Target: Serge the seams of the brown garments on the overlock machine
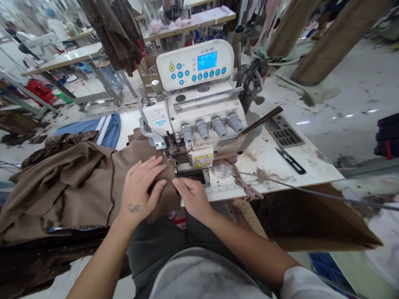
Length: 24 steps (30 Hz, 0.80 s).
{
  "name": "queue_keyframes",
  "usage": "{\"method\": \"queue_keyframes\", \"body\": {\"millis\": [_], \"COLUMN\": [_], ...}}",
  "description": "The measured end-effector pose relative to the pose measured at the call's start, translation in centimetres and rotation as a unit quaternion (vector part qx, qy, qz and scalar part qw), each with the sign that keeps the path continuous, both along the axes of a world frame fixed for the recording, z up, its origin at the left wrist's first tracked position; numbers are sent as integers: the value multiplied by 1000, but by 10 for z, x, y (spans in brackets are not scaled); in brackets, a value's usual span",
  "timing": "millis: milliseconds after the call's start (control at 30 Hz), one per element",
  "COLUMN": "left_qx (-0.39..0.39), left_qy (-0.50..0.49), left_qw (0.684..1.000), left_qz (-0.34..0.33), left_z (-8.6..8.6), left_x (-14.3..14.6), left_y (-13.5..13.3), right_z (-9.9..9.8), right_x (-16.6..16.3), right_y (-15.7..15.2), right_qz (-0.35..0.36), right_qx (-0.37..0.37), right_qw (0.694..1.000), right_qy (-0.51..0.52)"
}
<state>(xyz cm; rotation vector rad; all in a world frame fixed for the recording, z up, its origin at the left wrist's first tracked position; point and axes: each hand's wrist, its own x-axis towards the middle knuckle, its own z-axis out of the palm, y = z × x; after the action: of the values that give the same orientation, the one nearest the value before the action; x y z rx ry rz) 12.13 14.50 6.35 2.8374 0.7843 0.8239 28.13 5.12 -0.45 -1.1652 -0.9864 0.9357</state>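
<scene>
The L hand [140, 189] lies flat on the brown cloth [142, 175], fingers open and a little spread, pressing down w/o closing on it; a small tattoo shows near the wrist. The R hand [190, 197] is just beside it, fingers curled over the cloth edge next to the presser foot [173, 153], but I cannot tell if it really pinches the cloth or only pushes it. The cloth sits on the table top [268, 170] in front of the JACK overlock machine [192, 92], w/ its edge running under the foot, and the rest hangs in a big loose pile [55, 191] to the person's left, over the table edge. Behind this pile is a blue fabric w/ white stripes [104, 130]. On the machine's top is a control panel w/ lit blue screen [206, 60]. To the right of the machine, on the table, lie a black-handled thread snipper [290, 161] and a dark ridged tray [282, 132], and a pink cord [247, 189] hangs at the table's front edge. A long dark rod [262, 121] sticks out from the machine's right side. Grey sleeves [315, 291] cover the upper arms.
</scene>
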Motion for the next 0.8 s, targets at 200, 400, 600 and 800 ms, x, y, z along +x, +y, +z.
{"method": "queue_keyframes", "body": {"millis": [200,400,600,800], "left_qx": [-91,-93,-79,65], "left_qy": [-66,-69,-65,-61], "left_qw": [993,993,994,995], "left_qz": [30,29,26,-50], "left_z": [-2,-2,1,-2], "left_x": [-5,-1,0,-18], "left_y": [8,4,4,-35], "right_z": [-4,-5,11,21], "right_x": [2,-2,-3,11], "right_y": [1,-10,-3,-19], "right_qz": [-24,50,70,193], "right_qx": [-8,0,-12,49], "right_qw": [997,996,995,973], "right_qy": [73,-73,-74,-118]}}
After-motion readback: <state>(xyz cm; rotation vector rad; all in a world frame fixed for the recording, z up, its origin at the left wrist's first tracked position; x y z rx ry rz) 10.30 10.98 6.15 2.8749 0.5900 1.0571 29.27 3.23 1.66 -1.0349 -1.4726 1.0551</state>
